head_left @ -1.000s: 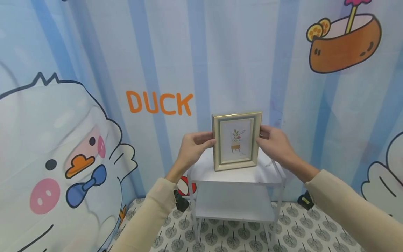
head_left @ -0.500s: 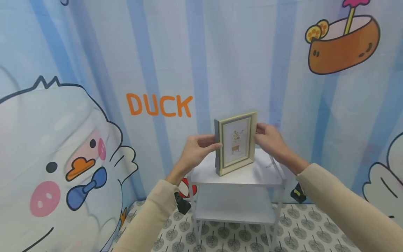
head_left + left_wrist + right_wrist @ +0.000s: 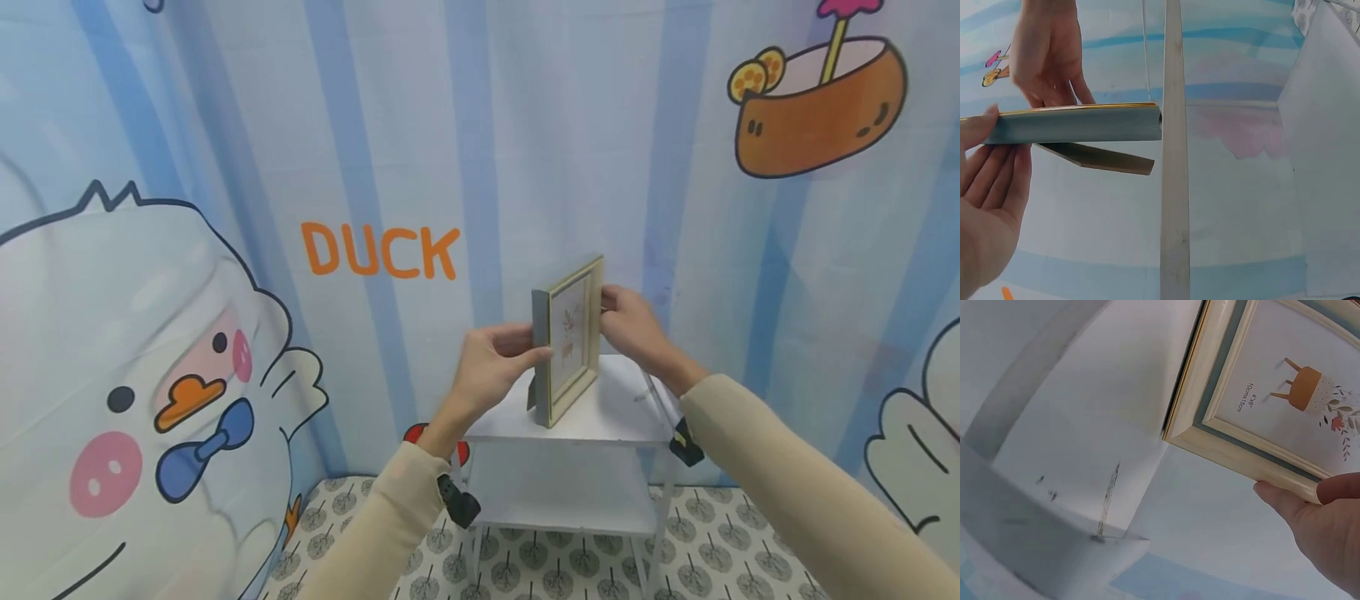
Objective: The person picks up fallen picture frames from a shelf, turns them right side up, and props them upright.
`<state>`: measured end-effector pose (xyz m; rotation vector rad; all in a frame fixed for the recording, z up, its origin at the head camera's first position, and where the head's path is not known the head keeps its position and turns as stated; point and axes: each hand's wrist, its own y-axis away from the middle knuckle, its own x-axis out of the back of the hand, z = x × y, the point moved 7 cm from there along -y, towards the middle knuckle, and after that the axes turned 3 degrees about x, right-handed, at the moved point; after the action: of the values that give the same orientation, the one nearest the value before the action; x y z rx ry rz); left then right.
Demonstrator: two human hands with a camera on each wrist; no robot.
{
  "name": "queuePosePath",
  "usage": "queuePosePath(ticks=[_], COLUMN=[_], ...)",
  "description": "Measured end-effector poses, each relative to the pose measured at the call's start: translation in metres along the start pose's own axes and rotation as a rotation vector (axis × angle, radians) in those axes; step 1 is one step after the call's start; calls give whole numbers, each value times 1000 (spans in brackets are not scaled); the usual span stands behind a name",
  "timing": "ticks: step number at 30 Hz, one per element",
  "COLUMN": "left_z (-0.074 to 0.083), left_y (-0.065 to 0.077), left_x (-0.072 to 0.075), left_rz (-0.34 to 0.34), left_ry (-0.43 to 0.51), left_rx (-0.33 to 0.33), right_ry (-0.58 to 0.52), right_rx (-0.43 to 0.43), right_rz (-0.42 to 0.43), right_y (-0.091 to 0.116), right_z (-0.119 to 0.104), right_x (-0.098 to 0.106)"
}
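A cream and blue-grey picture frame (image 3: pixel 592 333) with gold edging stands upright on the top of a white shelf stand (image 3: pixel 630 412), turned so its face points to the right. Its print shows a potted plant, close up in the right wrist view. My left hand (image 3: pixel 487 371) pinches the near left edge, thumb in front and fingers behind. At the far right edge, my right hand (image 3: pixel 636 329) holds the frame with thumb and finger. Behind the frame a support leg (image 3: pixel 1116 161) sticks out, as the left wrist view shows.
The stand has a lower white shelf (image 3: pixel 558 492) and thin white legs on a tree-patterned floor (image 3: pixel 510 562). Just behind it hangs a blue-striped curtain (image 3: pixel 555 167) printed with a duck and a coconut drink. White side rails border the top shelf.
The picture frame has turned from facing me to nearly edge-on, its left side coming nearer. My left hand has moved right with it; my right hand has shifted left and farther back.
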<state>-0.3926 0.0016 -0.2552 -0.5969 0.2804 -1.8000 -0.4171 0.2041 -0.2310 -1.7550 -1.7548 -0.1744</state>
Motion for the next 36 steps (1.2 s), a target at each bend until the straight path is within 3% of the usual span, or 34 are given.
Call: queuePosePath(ticks=[12, 18, 30, 36], left_z=[13, 16, 24, 22], left_y=[6, 6, 10, 11], left_x=[-22, -31, -42, -42], left_rz=[114, 163, 239, 241], left_ry=[18, 23, -80, -104], left_rx=[-124, -123, -166, -156], right_ry=[-160, -136, -126, 13], right_rx=[55, 60, 60, 29], right_rz=[-45, -30, 5, -29], right_y=[-12, -17, -21, -17], right_z=[1, 1, 1, -2], right_x=[-7, -10, -11, -9])
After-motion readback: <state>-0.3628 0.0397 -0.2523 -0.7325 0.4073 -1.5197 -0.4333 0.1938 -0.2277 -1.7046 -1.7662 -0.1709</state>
